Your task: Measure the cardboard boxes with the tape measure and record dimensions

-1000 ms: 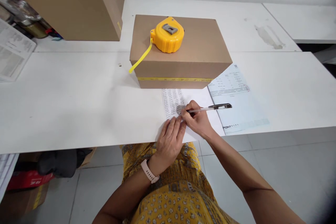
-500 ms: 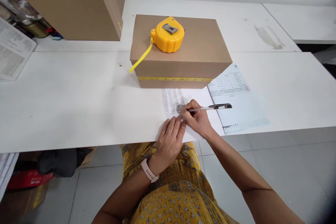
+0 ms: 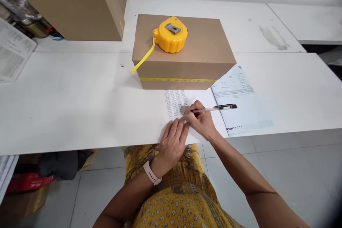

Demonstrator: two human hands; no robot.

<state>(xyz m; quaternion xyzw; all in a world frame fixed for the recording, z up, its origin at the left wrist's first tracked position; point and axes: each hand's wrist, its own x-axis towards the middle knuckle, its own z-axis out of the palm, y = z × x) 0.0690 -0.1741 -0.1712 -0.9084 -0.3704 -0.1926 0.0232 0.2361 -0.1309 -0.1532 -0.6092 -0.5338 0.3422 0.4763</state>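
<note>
The pen (image 3: 224,107) looks light, stiff and smooth, so it might slip a bit in loose fingers. The best place to hold it is low down, close to the tip. The paper (image 3: 201,98) looks thin, soft and easy to bend or tear. It should be held flat with a gentle push, near its edge.

The paper lies on the white surface (image 3: 66,103), at the near edge, with small rows of writing on it. The box (image 3: 200,48) is just past it, and a blue page (image 3: 240,103) is beside it on the right. I cannot tell if the box sits on the paper.

The right hand (image 3: 200,121) is closed around the low part of the pen, and its tip points down at the writing. The left hand (image 3: 172,144) is open and flat, fingers nearly side by side, resting on the paper's near part. The two hands are very close. I cannot tell if they touch.
</note>
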